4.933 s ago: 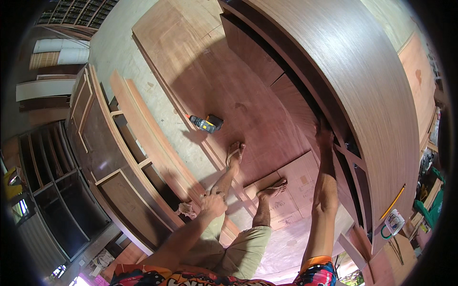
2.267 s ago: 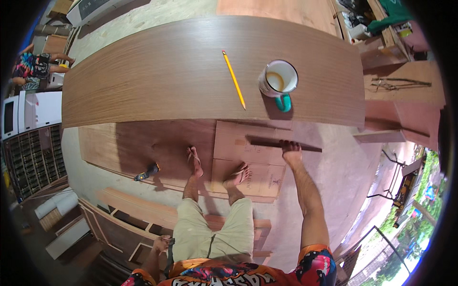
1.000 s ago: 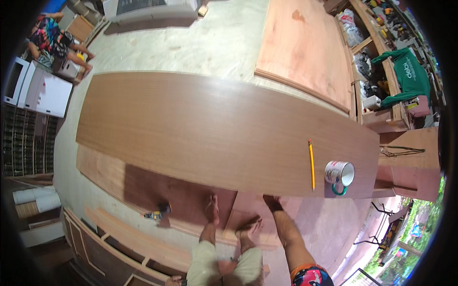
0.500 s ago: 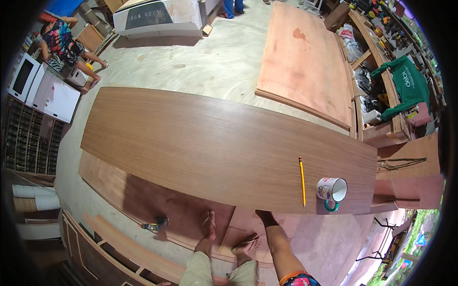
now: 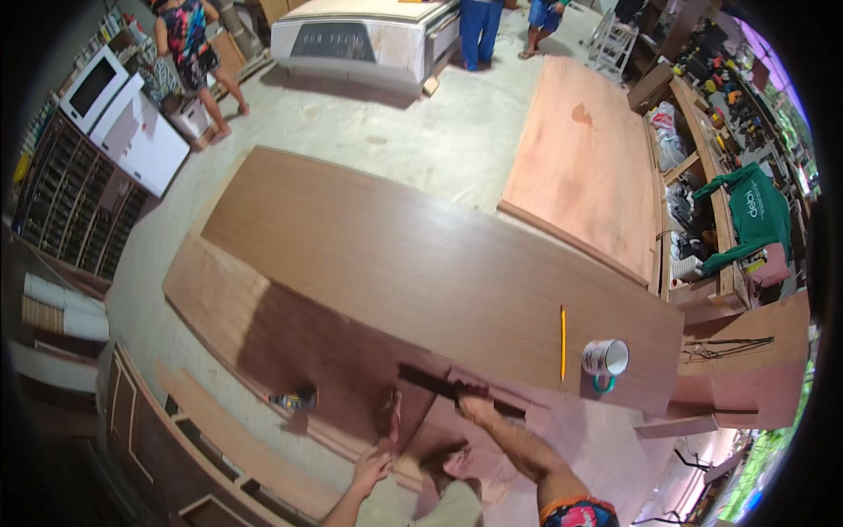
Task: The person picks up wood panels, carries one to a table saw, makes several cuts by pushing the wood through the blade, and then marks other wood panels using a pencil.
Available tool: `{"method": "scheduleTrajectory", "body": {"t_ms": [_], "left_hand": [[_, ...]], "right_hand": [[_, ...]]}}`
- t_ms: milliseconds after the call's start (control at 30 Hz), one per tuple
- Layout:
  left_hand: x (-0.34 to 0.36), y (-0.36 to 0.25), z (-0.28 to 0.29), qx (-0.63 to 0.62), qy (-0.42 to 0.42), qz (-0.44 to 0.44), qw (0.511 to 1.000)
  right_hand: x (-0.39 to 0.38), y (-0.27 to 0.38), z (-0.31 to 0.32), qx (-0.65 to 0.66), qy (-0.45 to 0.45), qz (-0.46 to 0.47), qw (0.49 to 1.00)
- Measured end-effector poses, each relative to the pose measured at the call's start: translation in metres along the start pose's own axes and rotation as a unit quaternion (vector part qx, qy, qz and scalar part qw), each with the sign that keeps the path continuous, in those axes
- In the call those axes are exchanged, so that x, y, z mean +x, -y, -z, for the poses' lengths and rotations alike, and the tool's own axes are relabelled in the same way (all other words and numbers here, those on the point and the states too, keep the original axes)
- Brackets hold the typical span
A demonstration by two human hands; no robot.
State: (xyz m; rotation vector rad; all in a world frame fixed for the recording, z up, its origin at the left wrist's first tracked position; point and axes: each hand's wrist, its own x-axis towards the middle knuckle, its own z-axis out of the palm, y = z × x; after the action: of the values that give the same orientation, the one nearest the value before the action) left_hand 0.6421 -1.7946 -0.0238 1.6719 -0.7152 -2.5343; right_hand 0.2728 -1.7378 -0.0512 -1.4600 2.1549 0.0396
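Observation:
My right hand (image 5: 474, 401) is closed around a long, narrow dark strip (image 5: 426, 380), slightly blurred, at the near edge of the large brown wood-grain panel (image 5: 421, 255). The strip's far end points left over the darker board below. My left hand (image 5: 372, 463) hangs lower, over my leg, with fingers loosely extended and nothing visible in them. On the panel's right part lie a yellow pencil (image 5: 563, 342) and, beside it, a white patterned mug (image 5: 604, 358) with a green handle.
A drill (image 5: 294, 400) rests on the lower board at left. Behind the panel lies a pale plywood stack (image 5: 584, 167), next to a cluttered workbench (image 5: 702, 158) with a green cloth (image 5: 757, 215). One person (image 5: 189, 53) stands far left; two others' legs show at the back.
My right hand has come out from under the panel's near edge with the dark strip. My left hand has risen into view. The whole view has shifted and turned.

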Motion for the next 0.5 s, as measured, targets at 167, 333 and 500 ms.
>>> {"method": "scheduleTrajectory", "body": {"t_ms": [167,333,500], "left_hand": [[0.008,0.047,-0.076,-0.156,-0.017,0.122,0.980],[0.010,0.080,-0.098,-0.342,-0.002,0.257,0.904],[0.005,0.044,-0.093,-0.602,0.475,0.044,0.641]], "right_hand": [[-0.051,0.074,0.115,0.028,0.034,0.083,0.996],[-0.072,0.128,0.226,0.169,-0.059,0.123,0.976],[-0.115,0.161,0.280,0.369,-0.154,0.080,0.913]]}}
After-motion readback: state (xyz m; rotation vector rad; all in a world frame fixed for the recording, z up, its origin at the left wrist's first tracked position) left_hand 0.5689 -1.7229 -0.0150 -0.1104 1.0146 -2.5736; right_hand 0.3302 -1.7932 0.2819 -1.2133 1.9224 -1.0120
